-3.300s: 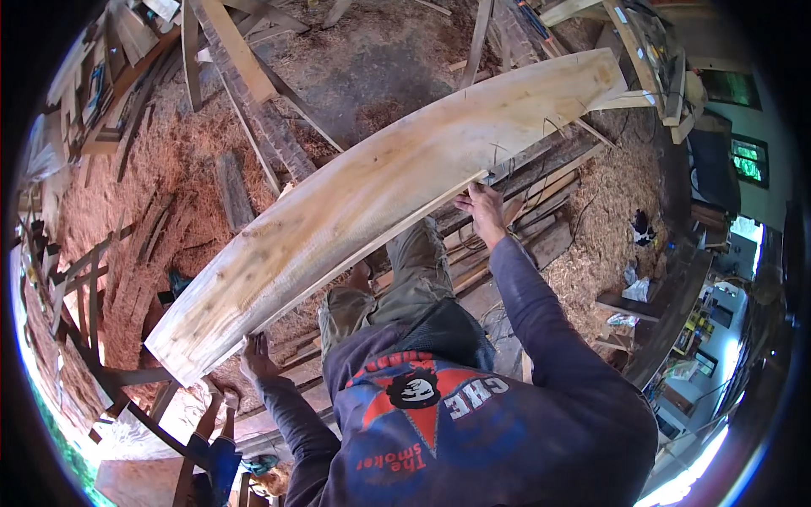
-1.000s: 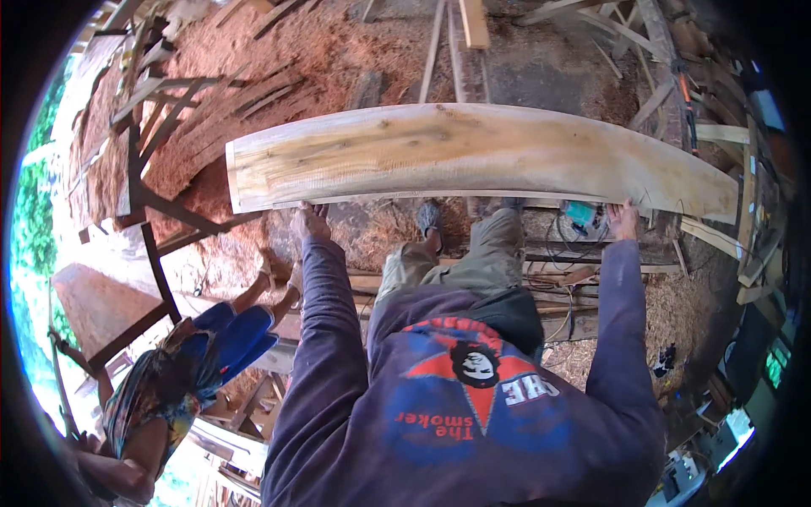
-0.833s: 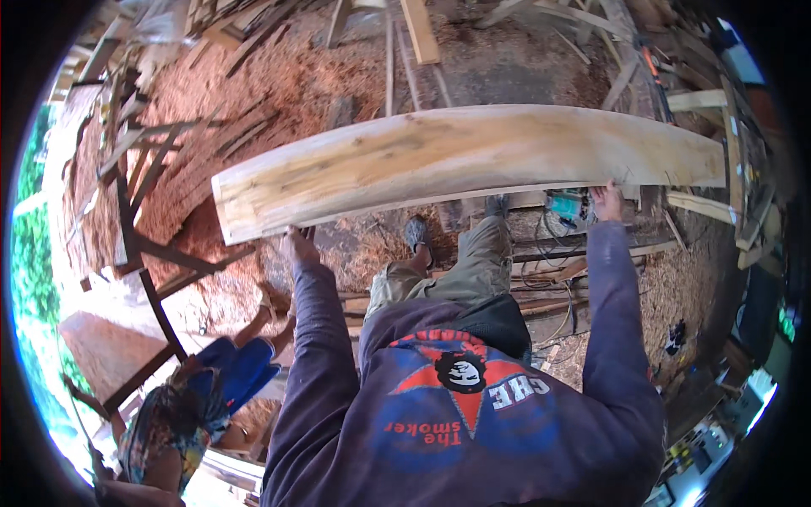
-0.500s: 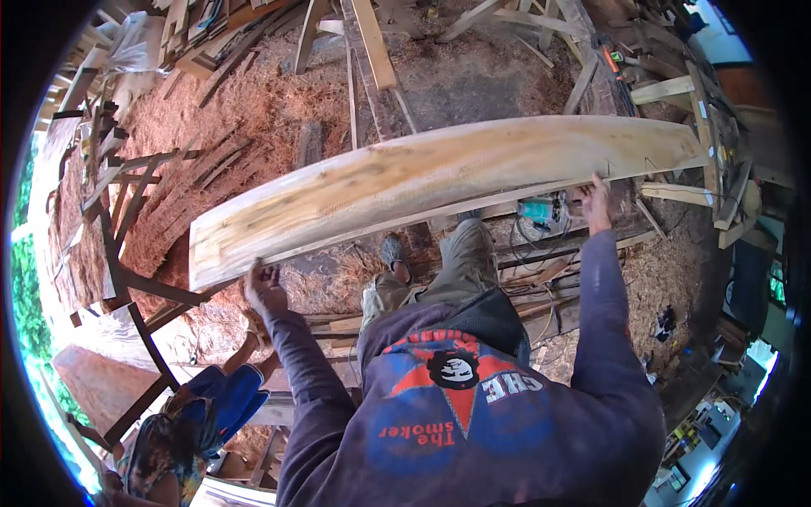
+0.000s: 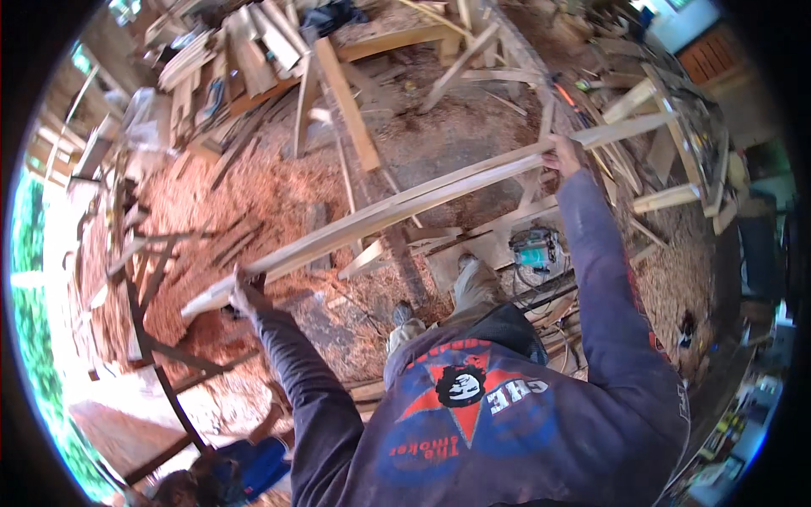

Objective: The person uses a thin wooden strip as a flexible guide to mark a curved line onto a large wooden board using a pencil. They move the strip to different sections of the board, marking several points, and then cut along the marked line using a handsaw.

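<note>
A long pale wooden board (image 5: 405, 204) stretches across in front of me, turned so that mostly its narrow edge shows. Near its left end, my left hand (image 5: 249, 293) is closed round the lower edge. My right hand (image 5: 564, 155) grips the board toward its right end, with that arm stretched further out. The right end lies over or in front of a timber frame; whether it touches cannot be made out.
A teal power tool (image 5: 533, 255) with a cable sits beyond my legs. Wood shavings (image 5: 215, 198) cover the floor. Timber trestles (image 5: 342, 93) and stacked planks (image 5: 249, 51) stand at the far side. Another person in blue shorts (image 5: 253, 466) is at the lower left.
The board has tipped from showing its broad face to showing its edge. Both hands have kept hold of it, the right moving farther away and leftward. The view has shifted too.
</note>
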`<state>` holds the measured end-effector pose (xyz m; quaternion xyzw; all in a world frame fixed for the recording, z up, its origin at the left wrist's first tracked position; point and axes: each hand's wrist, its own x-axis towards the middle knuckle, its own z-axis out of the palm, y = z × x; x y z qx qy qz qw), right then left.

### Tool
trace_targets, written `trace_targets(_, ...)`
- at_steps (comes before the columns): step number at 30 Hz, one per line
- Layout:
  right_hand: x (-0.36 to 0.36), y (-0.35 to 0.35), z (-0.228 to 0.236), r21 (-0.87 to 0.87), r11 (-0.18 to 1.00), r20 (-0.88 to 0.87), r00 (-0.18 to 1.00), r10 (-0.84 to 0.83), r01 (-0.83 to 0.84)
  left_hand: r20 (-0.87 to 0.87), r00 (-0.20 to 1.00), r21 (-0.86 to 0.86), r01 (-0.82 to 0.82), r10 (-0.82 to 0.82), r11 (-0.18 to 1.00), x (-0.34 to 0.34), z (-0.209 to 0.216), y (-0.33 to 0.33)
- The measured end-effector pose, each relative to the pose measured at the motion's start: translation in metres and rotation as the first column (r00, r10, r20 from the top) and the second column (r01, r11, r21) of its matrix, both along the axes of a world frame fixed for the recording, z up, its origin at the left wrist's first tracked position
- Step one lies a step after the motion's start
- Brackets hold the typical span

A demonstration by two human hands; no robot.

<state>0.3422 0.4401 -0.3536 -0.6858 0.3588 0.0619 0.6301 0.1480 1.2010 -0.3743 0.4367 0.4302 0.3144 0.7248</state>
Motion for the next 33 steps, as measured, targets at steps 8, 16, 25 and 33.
trace_targets(8,-0.002,0.042,0.034,0.028,0.984,0.040,0.983,-0.180,0.178,-0.051,0.999,0.082,0.016,-0.012,0.997,0.000,0.021,-0.003)
trace_targets(16,-0.005,0.026,0.034,0.092,0.994,-0.011,0.999,-0.053,0.054,0.107,0.987,-0.062,0.126,-0.119,0.990,-0.023,0.014,0.011)
trace_targets(25,0.001,0.016,0.022,0.128,0.989,-0.063,0.996,-0.068,0.076,0.018,0.992,0.069,0.127,-0.129,0.989,-0.037,0.010,0.046)
trace_targets(33,0.015,-0.081,-0.021,0.276,0.957,-0.008,0.996,0.093,-0.088,-0.219,0.975,0.810,0.153,0.050,0.567,-0.048,-0.034,0.037)
